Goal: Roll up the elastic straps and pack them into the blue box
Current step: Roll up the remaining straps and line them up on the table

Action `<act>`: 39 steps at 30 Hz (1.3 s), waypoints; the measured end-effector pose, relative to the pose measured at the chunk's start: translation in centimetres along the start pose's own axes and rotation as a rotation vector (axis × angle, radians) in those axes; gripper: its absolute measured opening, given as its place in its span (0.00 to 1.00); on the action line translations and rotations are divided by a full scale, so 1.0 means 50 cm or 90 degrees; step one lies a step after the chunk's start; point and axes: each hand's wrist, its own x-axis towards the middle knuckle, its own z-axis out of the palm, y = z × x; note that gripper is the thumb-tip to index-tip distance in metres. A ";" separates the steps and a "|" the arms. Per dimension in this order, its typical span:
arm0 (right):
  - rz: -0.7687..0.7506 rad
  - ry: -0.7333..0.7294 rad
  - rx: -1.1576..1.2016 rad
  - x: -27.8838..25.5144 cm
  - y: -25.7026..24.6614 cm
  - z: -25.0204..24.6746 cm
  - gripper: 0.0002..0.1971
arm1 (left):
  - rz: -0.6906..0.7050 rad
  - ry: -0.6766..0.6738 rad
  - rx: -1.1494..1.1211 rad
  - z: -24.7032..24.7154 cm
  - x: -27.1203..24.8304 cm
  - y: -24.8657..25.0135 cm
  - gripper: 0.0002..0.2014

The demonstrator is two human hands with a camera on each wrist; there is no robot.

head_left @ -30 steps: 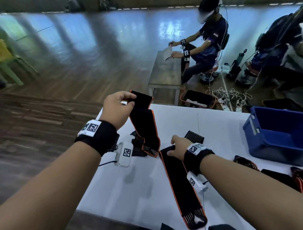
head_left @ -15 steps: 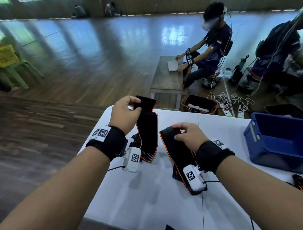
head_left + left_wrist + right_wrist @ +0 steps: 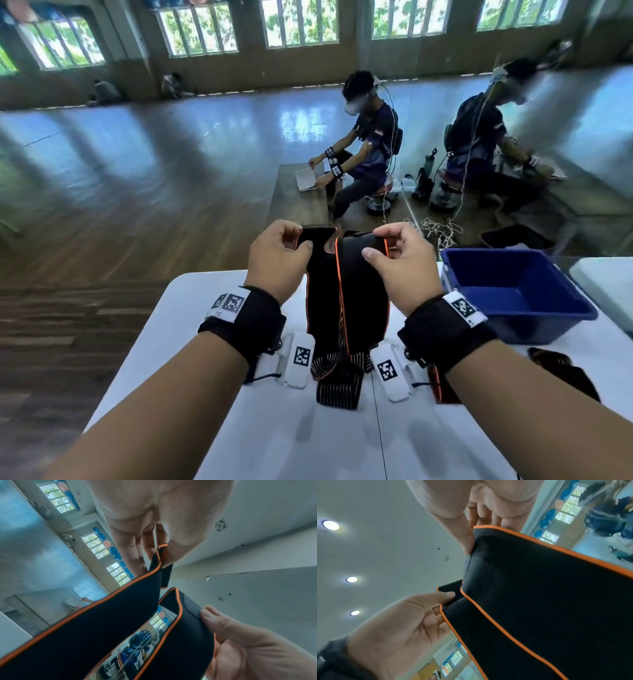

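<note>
Both hands are raised above the white table (image 3: 212, 428) with one black, orange-edged elastic strap (image 3: 346, 294) doubled between them, presumably so its two ends can be matched before rolling starts. The left hand (image 3: 277, 260) pinches one end between thumb and curled fingers at about 10 o'clock from the strap's middle, and the right hand (image 3: 400, 263) pinches the other end the same way at about 2 o'clock; the wrist views confirm each thumb pressing fabric against the fingers, so neither hand is slack. Held high like this, the two lengths hang side by side and the ribbed lower fold (image 3: 337, 387) trails down to the tabletop at 6 o'clock, which lets the strap's own weight straighten it (handy with stretchy cloth that kinks easily). The blue box (image 3: 513, 301) waits at roughly 3 o'clock from the hands, near the right forearm, its mouth up, with nothing visible inside. More dark straps (image 3: 561, 373) lie flat at about 4 o'clock, just beside the right arm. By my reading the rolling has not yet begun on this strap.
</note>
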 end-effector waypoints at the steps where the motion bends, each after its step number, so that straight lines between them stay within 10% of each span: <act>1: -0.005 0.025 -0.023 0.000 0.001 -0.009 0.16 | -0.003 -0.011 -0.016 0.011 -0.005 0.012 0.09; 14: -0.021 0.045 0.015 -0.024 -0.005 -0.072 0.19 | -0.024 -0.228 -0.207 0.100 -0.075 0.108 0.16; 22: 0.062 -0.001 0.273 -0.034 -0.009 -0.088 0.06 | 0.072 -0.108 -0.036 0.127 -0.093 0.081 0.18; 27: 0.165 -0.033 0.411 -0.032 -0.002 -0.086 0.19 | 0.090 -0.079 -0.053 0.129 -0.096 0.066 0.17; 39: 0.277 -0.119 0.456 -0.037 0.003 -0.075 0.12 | 0.066 -0.114 -0.085 0.140 -0.111 0.032 0.20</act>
